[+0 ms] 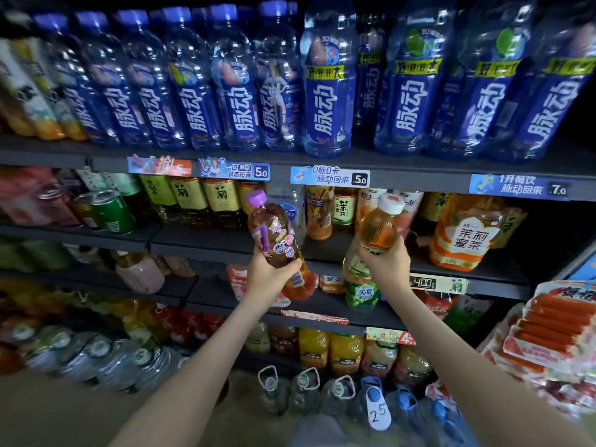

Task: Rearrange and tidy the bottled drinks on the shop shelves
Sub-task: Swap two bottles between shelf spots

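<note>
My left hand [270, 279] grips the purple-capped bottle [274, 240], my right hand [385, 264] the white-capped bottle [379, 225]; both roughly upright, the shelf [206, 243] just beyond.

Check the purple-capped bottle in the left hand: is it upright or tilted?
Tilted. The purple-capped bottle leans with its cap up-left and its base lower right, gripped by the left hand.

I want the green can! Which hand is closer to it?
Left. The left hand, gripping a purple-capped bottle, is below and right of the green can; the right hand, gripping a white-capped bottle, is farther right.
</note>
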Demonstrator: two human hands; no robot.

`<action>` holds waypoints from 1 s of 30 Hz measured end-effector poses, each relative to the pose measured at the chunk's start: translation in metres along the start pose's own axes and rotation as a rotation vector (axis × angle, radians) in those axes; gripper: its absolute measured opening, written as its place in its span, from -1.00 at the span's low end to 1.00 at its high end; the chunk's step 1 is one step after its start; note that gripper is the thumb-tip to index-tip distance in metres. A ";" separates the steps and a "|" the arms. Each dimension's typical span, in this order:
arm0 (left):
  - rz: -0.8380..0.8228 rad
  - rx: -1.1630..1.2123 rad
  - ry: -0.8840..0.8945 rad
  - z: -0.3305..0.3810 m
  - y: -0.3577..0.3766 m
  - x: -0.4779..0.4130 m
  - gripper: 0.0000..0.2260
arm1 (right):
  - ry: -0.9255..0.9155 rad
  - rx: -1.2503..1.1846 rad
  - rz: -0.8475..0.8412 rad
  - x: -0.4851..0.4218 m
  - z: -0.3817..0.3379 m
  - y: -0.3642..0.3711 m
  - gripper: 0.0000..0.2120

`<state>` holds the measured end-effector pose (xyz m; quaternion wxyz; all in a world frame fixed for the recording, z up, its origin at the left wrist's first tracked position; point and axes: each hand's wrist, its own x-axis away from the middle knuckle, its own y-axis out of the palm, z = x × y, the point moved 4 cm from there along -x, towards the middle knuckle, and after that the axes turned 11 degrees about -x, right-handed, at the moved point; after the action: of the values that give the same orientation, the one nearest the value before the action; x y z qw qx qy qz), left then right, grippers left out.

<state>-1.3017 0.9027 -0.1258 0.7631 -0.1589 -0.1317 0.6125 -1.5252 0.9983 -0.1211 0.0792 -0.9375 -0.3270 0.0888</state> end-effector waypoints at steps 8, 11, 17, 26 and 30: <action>-0.225 -0.021 -0.041 0.011 -0.027 0.008 -0.42 | 0.103 0.052 -0.027 0.027 -0.031 0.013 -0.40; -0.249 -0.015 -0.088 0.009 -0.034 0.007 -0.57 | 0.163 0.059 0.041 0.033 -0.030 0.013 -0.38; -0.258 0.005 -0.149 -0.011 -0.028 -0.006 -0.64 | 0.149 0.017 0.135 0.010 -0.022 0.028 -0.37; -0.198 0.101 -0.120 -0.040 0.005 -0.020 -0.60 | -0.040 0.189 0.108 -0.021 -0.009 0.066 -0.28; -0.182 0.099 -0.069 -0.046 0.015 -0.023 -0.58 | -0.026 0.209 0.059 -0.034 -0.010 0.079 -0.16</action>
<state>-1.3024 0.8791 -0.1741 0.8176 -0.0872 -0.1412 0.5514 -1.5015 0.9148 -0.1234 0.1694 -0.9321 -0.2894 0.1367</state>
